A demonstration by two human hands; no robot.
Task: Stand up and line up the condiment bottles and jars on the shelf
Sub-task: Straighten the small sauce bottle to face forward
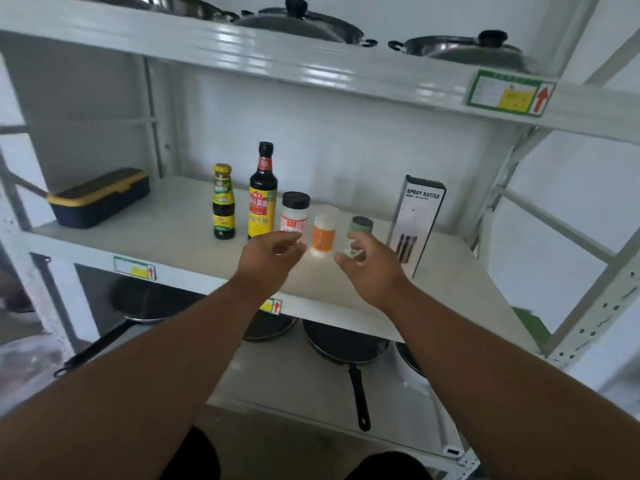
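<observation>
On the white shelf [166, 233] several containers stand upright in a row. From the left: a small dark sauce bottle with a yellow cap [223, 201], a tall soy sauce bottle [263, 194], a white jar with a black lid [294, 213], an orange-labelled white jar [324, 233] and a green-lidded jar [361, 226]. My left hand [268, 259] hovers in front of the black-lidded jar, fingers apart, holding nothing. My right hand [370, 268] is just in front of the green-lidded jar, hiding its lower part; fingers curled loosely, apart from the jar.
A tall "Spray Bottle" box [417, 220] stands right of the row. A dark blue box with yellow trim [100, 197] lies at the shelf's left. Lidded pots [301, 24] sit on the shelf above; frying pans [343, 344] lie below.
</observation>
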